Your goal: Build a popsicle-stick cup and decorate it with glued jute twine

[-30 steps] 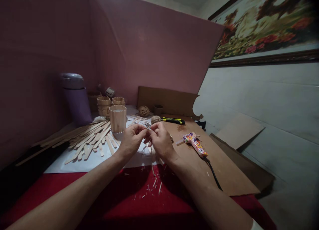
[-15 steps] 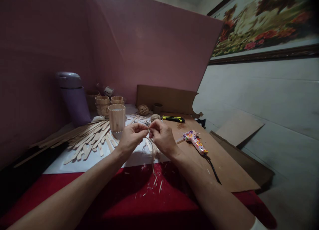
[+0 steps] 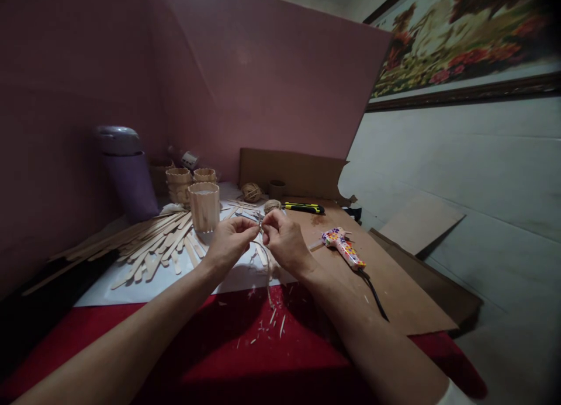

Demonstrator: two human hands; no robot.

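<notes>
No legible text, label, brand or number on anything in view.

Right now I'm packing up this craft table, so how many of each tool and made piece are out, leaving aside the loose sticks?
Stick cups: 3, the front cup and two behind
Twine balls: 2
Glue gun: 1
Utility knife: 1
Purple flask: 1
Total: 8

Pale matt wooden sticks (image 3: 153, 241) lie on white paper (image 3: 175, 279), beside rough brown cardboard (image 3: 394, 288) and red cloth (image 3: 219, 352).
</notes>
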